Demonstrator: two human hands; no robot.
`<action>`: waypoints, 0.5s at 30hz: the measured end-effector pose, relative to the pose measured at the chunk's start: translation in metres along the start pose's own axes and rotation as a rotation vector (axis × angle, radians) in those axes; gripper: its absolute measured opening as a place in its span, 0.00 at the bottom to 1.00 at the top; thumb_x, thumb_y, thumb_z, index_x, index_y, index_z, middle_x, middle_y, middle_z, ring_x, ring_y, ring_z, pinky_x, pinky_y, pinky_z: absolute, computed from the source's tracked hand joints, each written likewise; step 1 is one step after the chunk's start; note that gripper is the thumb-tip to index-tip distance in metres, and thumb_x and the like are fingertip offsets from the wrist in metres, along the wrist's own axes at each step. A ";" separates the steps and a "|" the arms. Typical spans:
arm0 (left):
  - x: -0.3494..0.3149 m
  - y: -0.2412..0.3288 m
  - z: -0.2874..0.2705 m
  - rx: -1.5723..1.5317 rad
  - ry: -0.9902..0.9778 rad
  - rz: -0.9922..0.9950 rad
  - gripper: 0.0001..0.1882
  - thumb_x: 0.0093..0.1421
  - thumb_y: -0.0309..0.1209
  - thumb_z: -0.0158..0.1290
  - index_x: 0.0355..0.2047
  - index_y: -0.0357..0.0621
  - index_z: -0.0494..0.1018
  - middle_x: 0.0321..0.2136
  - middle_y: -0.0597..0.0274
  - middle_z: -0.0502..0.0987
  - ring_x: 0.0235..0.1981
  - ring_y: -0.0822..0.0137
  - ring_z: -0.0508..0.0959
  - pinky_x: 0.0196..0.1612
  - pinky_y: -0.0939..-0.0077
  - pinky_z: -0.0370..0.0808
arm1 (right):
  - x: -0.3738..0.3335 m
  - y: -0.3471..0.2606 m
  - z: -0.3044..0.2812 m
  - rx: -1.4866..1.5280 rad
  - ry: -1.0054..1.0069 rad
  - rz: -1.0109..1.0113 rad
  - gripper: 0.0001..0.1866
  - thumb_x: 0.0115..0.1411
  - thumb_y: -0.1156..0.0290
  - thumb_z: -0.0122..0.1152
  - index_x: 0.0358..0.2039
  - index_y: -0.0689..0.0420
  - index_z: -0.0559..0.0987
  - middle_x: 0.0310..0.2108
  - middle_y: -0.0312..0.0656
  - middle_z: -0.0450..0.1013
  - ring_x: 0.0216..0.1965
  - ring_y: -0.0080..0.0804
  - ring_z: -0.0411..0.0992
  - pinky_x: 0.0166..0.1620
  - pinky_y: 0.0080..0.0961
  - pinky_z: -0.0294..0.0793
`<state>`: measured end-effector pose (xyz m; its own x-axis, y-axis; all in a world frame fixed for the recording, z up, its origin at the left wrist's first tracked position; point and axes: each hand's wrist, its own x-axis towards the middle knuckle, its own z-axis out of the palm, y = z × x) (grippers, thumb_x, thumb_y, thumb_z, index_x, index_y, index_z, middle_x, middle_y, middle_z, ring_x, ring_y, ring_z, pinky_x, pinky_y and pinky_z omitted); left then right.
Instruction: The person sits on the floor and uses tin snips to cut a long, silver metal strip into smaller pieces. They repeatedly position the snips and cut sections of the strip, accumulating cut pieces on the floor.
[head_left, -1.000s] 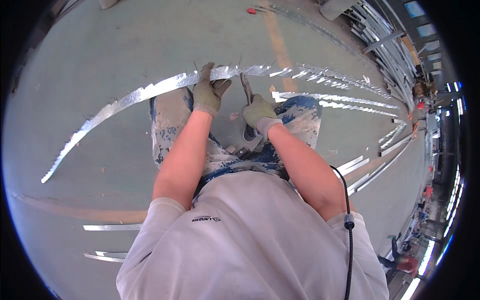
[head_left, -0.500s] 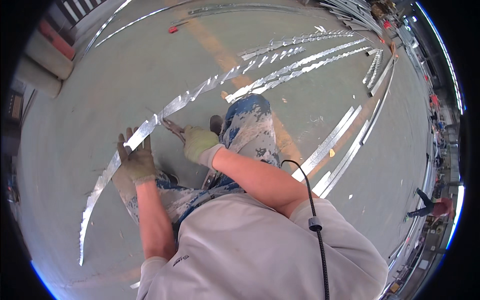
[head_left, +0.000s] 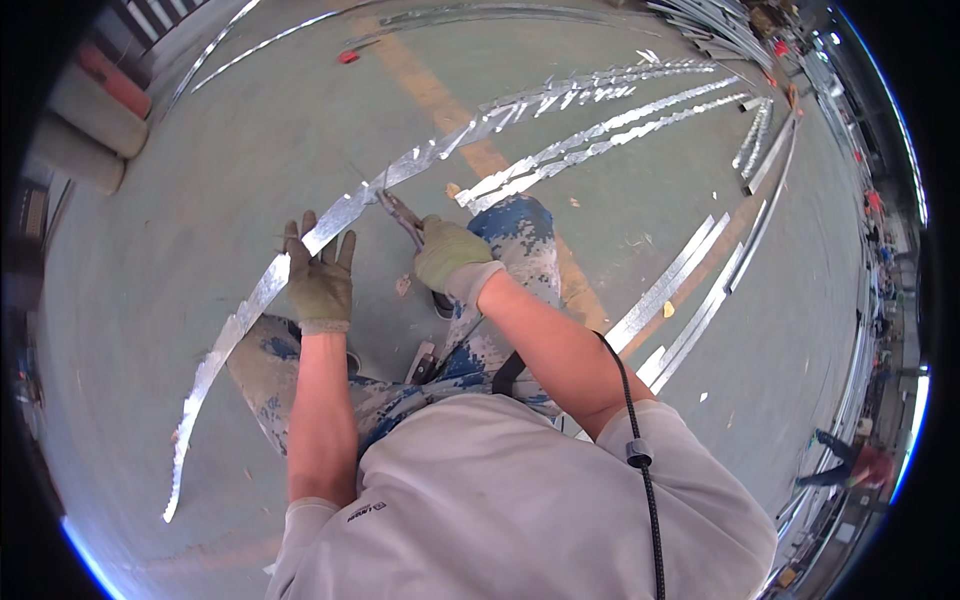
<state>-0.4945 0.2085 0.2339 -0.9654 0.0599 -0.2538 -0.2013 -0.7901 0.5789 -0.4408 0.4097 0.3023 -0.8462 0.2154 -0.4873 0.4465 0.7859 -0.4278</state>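
Note:
A long, thin metal strip (head_left: 345,212) runs diagonally before me, bowed in this view, with a saw-toothed edge. Beyond my tool, small tabs stand up along it. My right hand (head_left: 452,255), in a greenish work glove, is closed round dark pliers (head_left: 402,215). Their jaws meet the strip's near edge. To the left, my gloved left hand (head_left: 320,285) lies against the strip with fingers spread, and the strip crosses them. Whether those fingers press on it is hard to tell. My knees in camouflage trousers (head_left: 515,235) are bent just below the strip.
Similar toothed strips (head_left: 600,135) lie on the floor ahead. Flat metal strips (head_left: 668,290) are to the right. Metal profiles (head_left: 700,25) pile up at the far right, and large rolls (head_left: 85,130) stand at the far left. Another person (head_left: 855,465) is at the right edge.
Both hands have moved right and farther along the strip, the pliers going with my right hand. The strip itself has shifted slightly to the right. The person at the right edge has changed posture.

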 end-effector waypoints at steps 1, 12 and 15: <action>0.005 -0.001 -0.006 -0.054 -0.013 -0.032 0.32 0.71 0.45 0.56 0.71 0.56 0.59 0.70 0.58 0.64 0.69 0.49 0.67 0.70 0.36 0.66 | 0.003 0.001 -0.001 -0.016 0.000 -0.018 0.25 0.63 0.60 0.60 0.56 0.62 0.73 0.53 0.59 0.77 0.57 0.56 0.77 0.59 0.46 0.75; -0.004 0.028 -0.039 -0.091 0.111 -0.102 0.23 0.73 0.43 0.52 0.63 0.47 0.66 0.59 0.51 0.74 0.59 0.51 0.78 0.62 0.44 0.78 | 0.030 0.021 0.048 -0.160 0.004 0.079 0.20 0.68 0.62 0.51 0.57 0.56 0.73 0.54 0.62 0.76 0.57 0.60 0.76 0.58 0.51 0.76; -0.004 0.028 -0.041 -0.069 0.058 -0.085 0.24 0.76 0.43 0.48 0.65 0.43 0.64 0.60 0.50 0.73 0.57 0.52 0.79 0.60 0.47 0.82 | 0.021 0.012 0.040 -0.202 0.041 0.114 0.20 0.68 0.61 0.52 0.56 0.56 0.73 0.53 0.60 0.77 0.56 0.59 0.77 0.57 0.51 0.76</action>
<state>-0.4896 0.1615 0.2191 -0.9337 0.0949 -0.3453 -0.2683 -0.8240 0.4991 -0.4418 0.4000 0.2565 -0.8068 0.3293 -0.4906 0.4756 0.8546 -0.2085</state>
